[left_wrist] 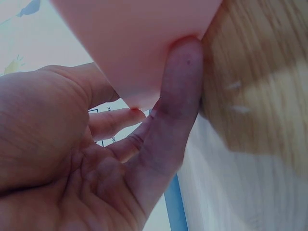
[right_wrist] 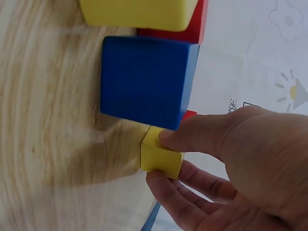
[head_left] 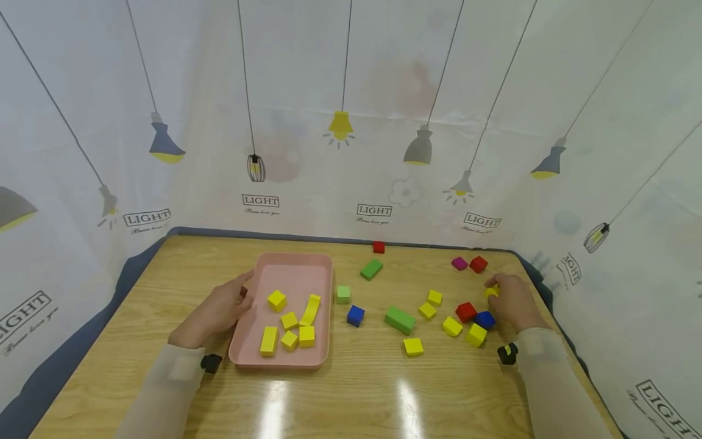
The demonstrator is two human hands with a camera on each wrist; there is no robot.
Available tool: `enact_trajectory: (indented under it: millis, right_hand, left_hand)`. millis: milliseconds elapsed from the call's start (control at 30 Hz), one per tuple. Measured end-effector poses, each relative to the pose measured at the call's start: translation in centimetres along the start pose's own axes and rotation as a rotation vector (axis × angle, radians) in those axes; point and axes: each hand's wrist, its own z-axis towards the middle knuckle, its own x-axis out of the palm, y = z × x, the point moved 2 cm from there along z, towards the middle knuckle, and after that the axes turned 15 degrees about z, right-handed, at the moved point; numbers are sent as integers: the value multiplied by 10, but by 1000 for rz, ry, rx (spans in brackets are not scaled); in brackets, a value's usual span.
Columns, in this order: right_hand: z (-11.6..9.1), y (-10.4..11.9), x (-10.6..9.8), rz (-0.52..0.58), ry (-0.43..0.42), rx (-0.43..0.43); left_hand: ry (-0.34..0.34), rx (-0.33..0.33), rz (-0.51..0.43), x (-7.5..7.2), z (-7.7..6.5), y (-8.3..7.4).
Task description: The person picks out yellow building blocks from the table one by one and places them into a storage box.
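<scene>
Yellow block (head_left: 491, 291) sat pinched, thumb against fingers, at ten o'clock of my right hand (head_left: 514, 300), the nearer. Pink tray (head_left: 293, 271) lay well apart toward nine; my left hand (head_left: 222, 306) gripped its nine-o'clock side.

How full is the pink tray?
Partly filled. In the head view, yellow blocks lie in the pink tray, mostly toward its near end, with bare pink showing between some and across the far end.
</scene>
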Motion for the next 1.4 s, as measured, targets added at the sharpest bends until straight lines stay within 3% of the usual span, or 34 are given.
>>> enact_trajectory:
  millis: [800,1400]
  right_hand:
    - [-2,20,0,7,-36,-46]
    - [-3,64,12,43,-38,-74]
  left_hand:
    - [-4,12,10,-1,1,-1]
    - [-25,44,14,-1,-1,0]
